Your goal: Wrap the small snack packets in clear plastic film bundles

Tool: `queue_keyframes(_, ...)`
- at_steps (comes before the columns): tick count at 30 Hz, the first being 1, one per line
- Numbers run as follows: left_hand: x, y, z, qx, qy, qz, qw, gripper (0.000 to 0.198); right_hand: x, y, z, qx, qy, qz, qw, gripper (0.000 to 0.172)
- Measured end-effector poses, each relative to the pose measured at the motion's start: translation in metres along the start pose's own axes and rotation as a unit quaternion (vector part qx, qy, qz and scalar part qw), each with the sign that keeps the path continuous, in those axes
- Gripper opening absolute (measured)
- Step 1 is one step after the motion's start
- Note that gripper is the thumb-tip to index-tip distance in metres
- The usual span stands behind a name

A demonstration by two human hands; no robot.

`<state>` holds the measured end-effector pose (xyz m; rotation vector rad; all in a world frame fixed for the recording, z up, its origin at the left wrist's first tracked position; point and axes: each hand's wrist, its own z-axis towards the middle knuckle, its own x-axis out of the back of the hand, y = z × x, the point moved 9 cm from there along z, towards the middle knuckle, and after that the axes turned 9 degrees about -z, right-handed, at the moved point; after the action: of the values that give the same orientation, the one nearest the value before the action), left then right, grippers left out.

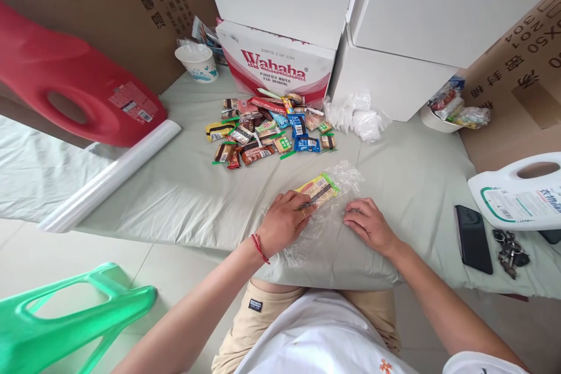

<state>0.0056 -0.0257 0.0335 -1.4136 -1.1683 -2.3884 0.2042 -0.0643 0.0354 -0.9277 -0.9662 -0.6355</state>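
A yellow and green snack packet (323,188) lies tilted on a crumpled sheet of clear plastic film (346,175) near the front edge of the cloth-covered surface. My left hand (284,221), with a red cord at the wrist, is closed over the packet's lower left end. Curled fingers of my right hand (369,225) meet the film's right edge; the thumb is mostly hidden. Beyond the packet spreads a pile of small wrapped snacks (267,128). Just right of that pile sits a clump of crumpled clear plastic (362,117).
A white Wahaha carton (280,61) stands behind the pile. At left are a paper cup (197,63), a red jug (83,82) and a film roll (114,175). To the right are a filled bowl (440,120), white jug (517,193), phone (474,239) and keys (511,252). A green stool (79,315) stands below.
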Motion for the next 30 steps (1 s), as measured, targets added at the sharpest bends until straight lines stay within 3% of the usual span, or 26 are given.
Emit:
queue_keyframes(6, 0.001, 0.001, 0.001, 0.008, 0.004, 0.000, 1.000, 0.032, 0.037, -0.018, 0.036, 0.024, 0.038, 0.026, 0.999, 0.018)
queue_keyframes(9, 0.001, 0.001, 0.001, 0.012, 0.001, -0.010, 1.000, 0.032, 0.041, -0.016, 0.060, 0.021, 0.035, 0.026, 0.999, 0.023)
queue_keyframes(14, -0.001, 0.002, 0.003, 0.020, -0.025, -0.011, 0.999, 0.035, 0.013, -0.002, 0.102, -0.014, 0.025, 0.012, 1.000, 0.022)
queue_keyframes(17, 0.006, -0.005, 0.002, 0.026, -0.018, -0.100, 0.995, 0.036, -0.019, 0.009, 0.124, -0.053, -0.039, -0.009, 0.998, 0.016)
queue_keyframes(20, 0.019, -0.024, -0.009, 0.075, 0.032, -0.276, 0.958, 0.033, -0.040, 0.017, 0.134, -0.083, -0.093, -0.014, 0.992, 0.014)
queue_keyframes(23, 0.024, -0.049, -0.036, 0.192, 0.130, -0.432, 0.871, 0.044, -0.044, 0.017, 0.135, -0.092, -0.094, -0.004, 0.991, 0.014)
queue_keyframes(25, 0.025, -0.050, -0.052, 0.232, 0.200, -0.458, 0.834, 0.060, -0.043, 0.016, 0.133, -0.095, -0.087, 0.001, 0.992, 0.014)
queue_keyframes(28, 0.025, -0.036, -0.058, 0.271, 0.240, -0.367, 0.857, 0.079, -0.042, 0.016, 0.131, -0.102, -0.072, 0.008, 0.992, 0.014)
queue_keyframes(30, 0.022, -0.037, -0.055, 0.320, 0.227, -0.317, 0.863, 0.066, -0.042, 0.017, 0.130, -0.104, -0.065, 0.020, 0.992, 0.014)
